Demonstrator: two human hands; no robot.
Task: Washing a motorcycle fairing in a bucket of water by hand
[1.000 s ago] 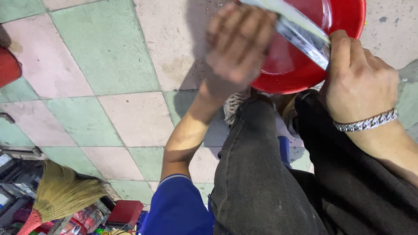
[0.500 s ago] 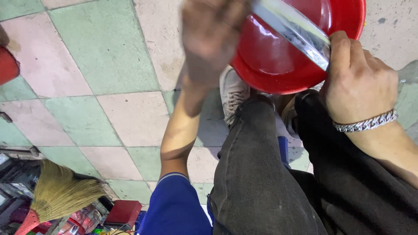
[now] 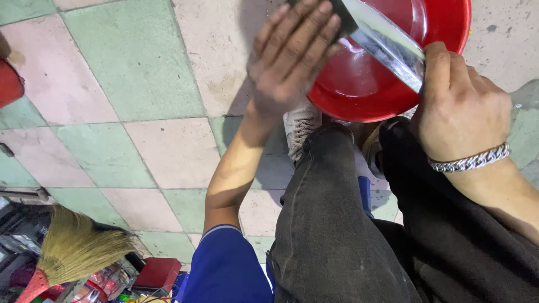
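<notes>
A red round basin [image 3: 365, 84] sits on the tiled floor in front of my knees. Over it I hold a long shiny metal blade [image 3: 387, 42]. My right hand [image 3: 457, 104], with a silver chain bracelet at the wrist, grips one end of the blade above the basin's right side. My left hand [image 3: 292, 56] lies with flat fingers on the blade's other, upper end; whether something is under the fingers is hidden. My legs in dark trousers [image 3: 337, 224] fill the lower right, and a light shoe [image 3: 300, 126] shows beside the basin.
The floor is pink and green tiles [image 3: 129, 112]. A straw broom [image 3: 73, 247] lies at the lower left beside red boxes [image 3: 157, 272] and clutter. Part of another red object [image 3: 8, 84] shows at the left edge. Grey concrete [image 3: 499, 33] lies right of the basin.
My left hand slid up along the blade, out past the top edge, and has come back down onto it. My right hand has kept its grip in place.
</notes>
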